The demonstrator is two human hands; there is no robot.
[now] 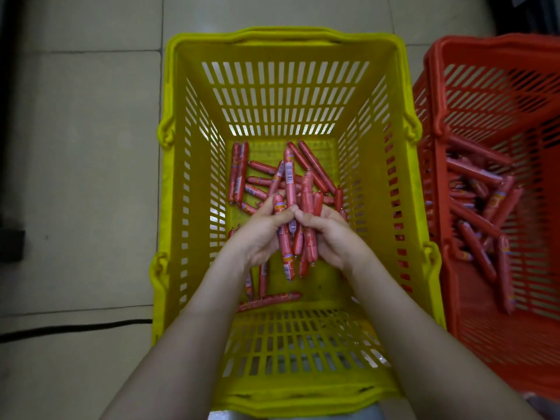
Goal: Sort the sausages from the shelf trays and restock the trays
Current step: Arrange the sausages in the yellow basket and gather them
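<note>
Both of my hands reach down into a yellow plastic basket (285, 47) on the floor. My left hand (260, 234) and my right hand (330, 237) together grip a bundle of red wrapped sausages (291, 189), which stands roughly upright between my palms. Several loose sausages (239, 171) lie scattered on the basket's bottom around and beneath my hands. One sausage (269, 300) lies crosswise near the basket's front wall.
A red plastic basket (491, 86) stands right of the yellow one and holds several more red sausages (478, 213). The floor is pale tile. A black cable (75, 327) runs across it at lower left, and a dark object (10, 244) sits at the left edge.
</note>
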